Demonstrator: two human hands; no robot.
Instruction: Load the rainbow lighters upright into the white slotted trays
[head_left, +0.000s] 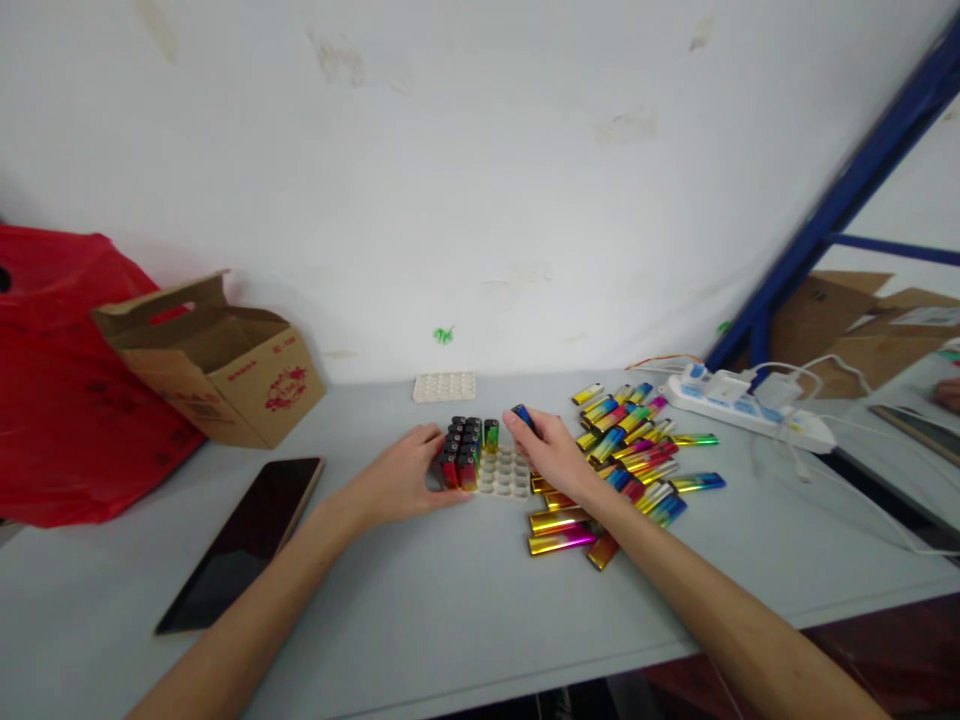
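Note:
A pale tray (504, 478) with round holes lies on the table. Batteries with black tops (461, 450) stand upright in rows on its left side, and a green-and-gold battery (491, 436) stands beside them. My left hand (401, 475) is curled round the tray's left end, fingers at the outer row and thumb along the front edge. Between the fingertips of my right hand (555, 455) is a battery with a dark blue end (523, 415), tilted above the tray's right part. Shiny multicoloured batteries (562, 540) lie in a loose pile under and beyond that hand.
A second pale tray (445, 387) rests near the wall. To the left are a dark-screened tablet (244, 540), an open cardboard box (262, 390) and a red bag (67, 400). A power strip (750, 412) with plugs and cables lies to the right, near a blue frame (847, 190).

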